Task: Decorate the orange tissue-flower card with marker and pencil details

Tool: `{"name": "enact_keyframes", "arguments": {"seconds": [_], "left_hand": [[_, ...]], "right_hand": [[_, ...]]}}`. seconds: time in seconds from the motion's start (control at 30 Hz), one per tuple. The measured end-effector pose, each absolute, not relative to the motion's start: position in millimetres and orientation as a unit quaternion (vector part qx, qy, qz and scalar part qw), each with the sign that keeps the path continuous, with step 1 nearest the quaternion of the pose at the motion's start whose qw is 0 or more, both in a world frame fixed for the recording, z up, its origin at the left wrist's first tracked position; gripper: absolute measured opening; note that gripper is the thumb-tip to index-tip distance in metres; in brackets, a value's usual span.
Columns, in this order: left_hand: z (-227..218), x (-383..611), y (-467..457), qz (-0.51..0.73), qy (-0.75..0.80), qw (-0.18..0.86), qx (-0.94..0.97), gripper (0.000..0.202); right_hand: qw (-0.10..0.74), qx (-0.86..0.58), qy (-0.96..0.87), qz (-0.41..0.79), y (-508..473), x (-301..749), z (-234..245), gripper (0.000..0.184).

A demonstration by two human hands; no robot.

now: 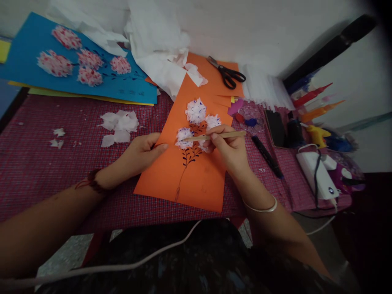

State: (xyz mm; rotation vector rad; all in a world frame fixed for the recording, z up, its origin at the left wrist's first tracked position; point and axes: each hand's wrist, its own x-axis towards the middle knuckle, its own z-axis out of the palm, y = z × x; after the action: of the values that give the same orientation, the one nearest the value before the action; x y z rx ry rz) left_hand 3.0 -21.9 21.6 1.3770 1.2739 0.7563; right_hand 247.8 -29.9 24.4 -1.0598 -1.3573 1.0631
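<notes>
An orange sheet of paper (200, 181) lies tilted on the checked cloth, with a dark stem and leaves drawn on it. Several fluffy white tissue flowers (196, 111) with blue specks are on its upper half. My left hand (145, 153) grips the sheet's left edge, thumb on top. Between the fingers of my right hand (228, 143) is a thin wooden stick (228, 135). Its pointed tip is at the left tissue flower (184, 136); whether it touches I cannot tell. Another flower is partly hidden under my right fingers.
Torn tissue pieces (121, 124) lie on the checked cloth (76, 175) to the left. Behind are a blue sheet (24, 53) with pink-white flowers, crumpled tissue (159, 49) and black-handled scissors (229, 76). On the right are a black marker (267, 156) and a white power strip (317, 173) with cords.
</notes>
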Motion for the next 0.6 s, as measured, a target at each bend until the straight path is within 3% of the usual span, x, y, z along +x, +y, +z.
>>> {"name": "enact_keyframes", "arguments": {"seconds": [0.23, 0.4, 0.6], "left_hand": [[28, 0, -21, 0.326, 0.487, 0.651, 0.483, 0.028], [30, 0, -20, 0.380, 0.496, 0.650, 0.432, 0.029], [23, 0, -17, 0.395, 0.498, 0.650, 0.417, 0.033]], "right_hand": [[0.651, -0.432, -0.519, 0.346, -22, 278, 41, 0.016], [0.750, -0.384, -0.460, 0.280, -13, 306, 51, 0.019], [0.777, -0.384, -0.405, 0.291, -3, 315, 48, 0.026]]}}
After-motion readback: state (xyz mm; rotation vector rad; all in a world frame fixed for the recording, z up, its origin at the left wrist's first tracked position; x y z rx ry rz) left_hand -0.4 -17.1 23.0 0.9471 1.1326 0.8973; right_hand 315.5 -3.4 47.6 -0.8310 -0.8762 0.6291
